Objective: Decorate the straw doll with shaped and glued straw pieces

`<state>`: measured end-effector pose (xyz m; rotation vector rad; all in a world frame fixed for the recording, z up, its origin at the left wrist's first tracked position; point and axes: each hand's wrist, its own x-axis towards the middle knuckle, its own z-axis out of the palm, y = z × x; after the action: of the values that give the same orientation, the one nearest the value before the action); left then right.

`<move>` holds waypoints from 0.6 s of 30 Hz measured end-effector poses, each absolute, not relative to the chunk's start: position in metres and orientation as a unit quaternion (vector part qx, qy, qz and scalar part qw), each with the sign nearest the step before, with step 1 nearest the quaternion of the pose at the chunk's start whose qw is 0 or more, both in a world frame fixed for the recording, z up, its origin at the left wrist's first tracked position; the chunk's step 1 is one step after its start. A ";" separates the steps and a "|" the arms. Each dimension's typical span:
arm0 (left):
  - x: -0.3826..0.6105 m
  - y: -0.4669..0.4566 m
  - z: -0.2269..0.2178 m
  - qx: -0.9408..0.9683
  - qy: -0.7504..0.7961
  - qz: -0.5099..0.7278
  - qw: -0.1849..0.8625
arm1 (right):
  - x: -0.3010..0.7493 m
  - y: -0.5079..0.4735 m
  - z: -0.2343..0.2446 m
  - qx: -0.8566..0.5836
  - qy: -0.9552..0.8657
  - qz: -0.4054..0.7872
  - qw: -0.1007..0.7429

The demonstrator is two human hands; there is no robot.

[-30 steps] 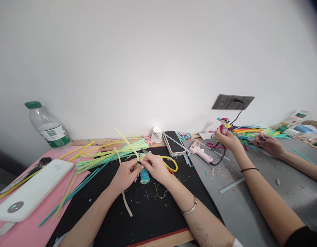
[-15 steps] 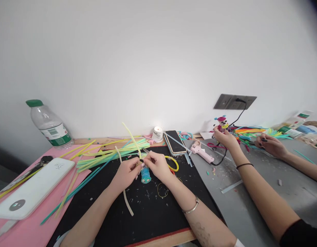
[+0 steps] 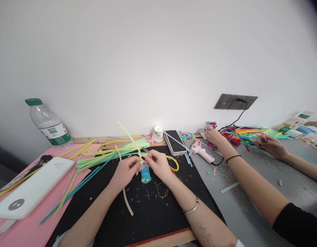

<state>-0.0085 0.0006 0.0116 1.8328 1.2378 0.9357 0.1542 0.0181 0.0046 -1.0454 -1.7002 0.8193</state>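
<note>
A small pipe-cleaner figure [image 3: 145, 176], with a blue wound body and a pale lilac upper part, sits between my hands over the black mat. My left hand [image 3: 126, 171] is closed, thumb and fingers pinching the figure's upper part from the left. From the right, my right hand [image 3: 158, 166] pinches at the base of a pale yellow pipe cleaner [image 3: 129, 135], which sticks up and leans left. Fingertips hide where the two meet. Behind them a grey pointed tool tip [image 3: 146, 150] shows. A cream strip [image 3: 127, 203] lies under my left wrist.
Green and yellow pipe cleaners [image 3: 107, 159] lie behind my left hand. A power bank [image 3: 32, 190] and bottle [image 3: 52, 127] are left. Rightward are a lit candle [image 3: 158, 133], a phone [image 3: 175, 141], a pink glue gun [image 3: 202, 152] and a co-worker's arms [image 3: 251, 180].
The pale yellow pipe cleaner's free end has tipped further left. My hands have shifted slightly, uncovering more of the lilac part. The co-worker's nearer hand has moved left with a small figure.
</note>
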 end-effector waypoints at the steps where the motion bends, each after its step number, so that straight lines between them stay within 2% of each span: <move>1: -0.009 0.001 0.012 0.716 0.479 0.363 0.355 | 0.154 0.019 0.004 -0.427 -0.691 0.340 0.473; 8: -0.010 0.003 0.011 0.724 0.475 0.360 0.348 | 0.155 0.020 0.002 -0.434 -0.679 0.352 0.477; 18: -0.010 0.005 0.009 0.661 0.475 0.417 0.404 | 0.154 0.017 0.004 -0.439 -0.669 0.346 0.490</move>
<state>-0.0102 0.0049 0.0091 1.6685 1.2004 1.0540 0.1540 0.0170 0.0039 -1.0661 -1.6246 0.8405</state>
